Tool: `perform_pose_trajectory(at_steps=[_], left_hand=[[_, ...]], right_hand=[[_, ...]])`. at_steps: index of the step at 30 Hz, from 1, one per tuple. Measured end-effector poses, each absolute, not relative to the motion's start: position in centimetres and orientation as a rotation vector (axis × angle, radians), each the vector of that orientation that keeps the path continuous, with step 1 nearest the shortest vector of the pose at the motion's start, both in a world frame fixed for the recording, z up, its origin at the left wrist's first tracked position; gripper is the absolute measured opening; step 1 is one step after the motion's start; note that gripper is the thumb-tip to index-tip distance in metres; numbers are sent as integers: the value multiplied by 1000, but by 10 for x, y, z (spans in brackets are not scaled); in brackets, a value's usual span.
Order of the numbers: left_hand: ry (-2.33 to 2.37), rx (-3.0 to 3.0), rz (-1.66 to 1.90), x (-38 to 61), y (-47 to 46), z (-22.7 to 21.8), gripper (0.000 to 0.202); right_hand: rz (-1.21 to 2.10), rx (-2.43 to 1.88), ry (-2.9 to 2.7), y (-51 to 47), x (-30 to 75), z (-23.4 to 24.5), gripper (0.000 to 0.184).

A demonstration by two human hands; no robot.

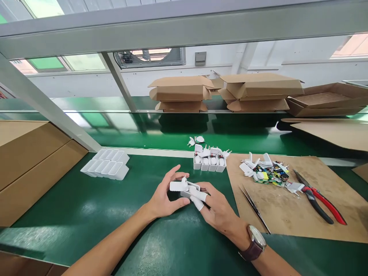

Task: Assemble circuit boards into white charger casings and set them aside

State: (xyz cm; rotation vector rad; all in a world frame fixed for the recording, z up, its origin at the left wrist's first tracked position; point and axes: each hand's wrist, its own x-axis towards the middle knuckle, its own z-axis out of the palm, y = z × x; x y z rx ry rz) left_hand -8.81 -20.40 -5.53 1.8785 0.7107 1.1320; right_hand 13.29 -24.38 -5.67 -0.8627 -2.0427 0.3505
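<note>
Just in front of me, a small white plastic charger case (188, 193) with a plug-pin part and a flat white cover (176, 186) is between my two hands. My right hand (215, 205), with white finger cots on two fingers, grips the case from the right. My left hand (165, 195) curls around its left side, the thumb against the lower edge and the fingers behind. What lies inside the case is partly hidden by the fingers. Beyond my hands stands a row of several white cases (209, 161) with parts and wires in them.
At left are a block of white empty cases (105, 165) and a cardboard box (37, 161). On a brown board (287, 214) lie a pile of circuit boards (268, 172), tweezers (254, 209) and red-black pliers (319, 199). Cardboard boxes (181, 90) line the back under a metal beam (184, 28).
</note>
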Motion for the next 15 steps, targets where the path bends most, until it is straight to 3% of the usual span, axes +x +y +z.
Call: perform_pose_trajectory(at_steps=[8, 11, 15], left_hand=[[655, 1709, 1371, -93, -194, -52, 68], [904, 1643, 1432, -99, -176, -50, 50], [1314, 1830, 1211, -103, -135, -43, 45]], right_hand=[[303, -983, -2183, -242, 126, -67, 26], [269, -1024, -2191, -240, 121, -70, 29], [221, -1091, -2261, -239, 117, -65, 24]])
